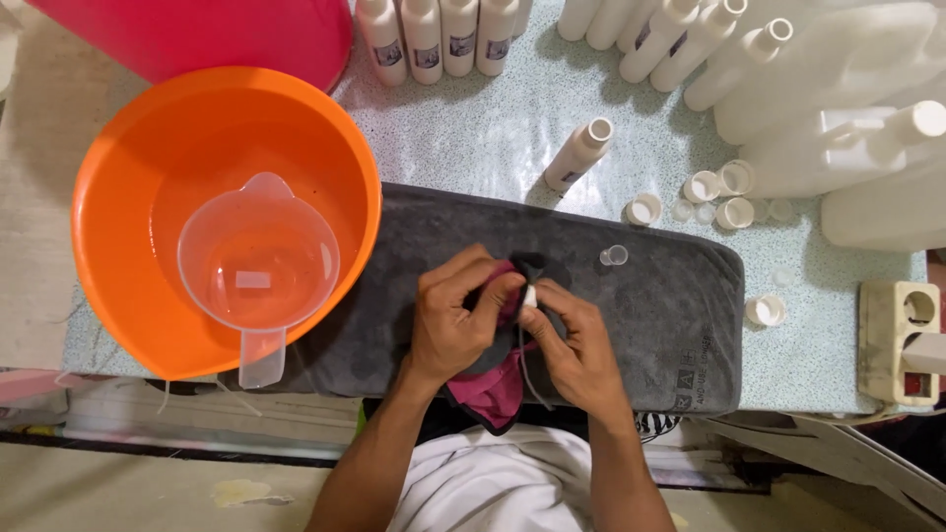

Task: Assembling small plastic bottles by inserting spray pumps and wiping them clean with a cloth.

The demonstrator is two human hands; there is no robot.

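Nearest, the left hand [450, 320] and right hand [574, 345] meet over a dark grey towel [670, 315], both gripping a magenta cloth [493, 389]; the right fingertips pinch a small white cap [530, 295] against it. Left, an orange basin [118, 177] holds a clear measuring jug [258, 266]. Beyond, 1 white bottle [579, 153] lies tipped among loose caps [719, 185].

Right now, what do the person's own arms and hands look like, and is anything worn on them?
Both forearms are bare, with no sleeves visible. The left hand and right hand wear no gloves; no rings, watch or bands show.
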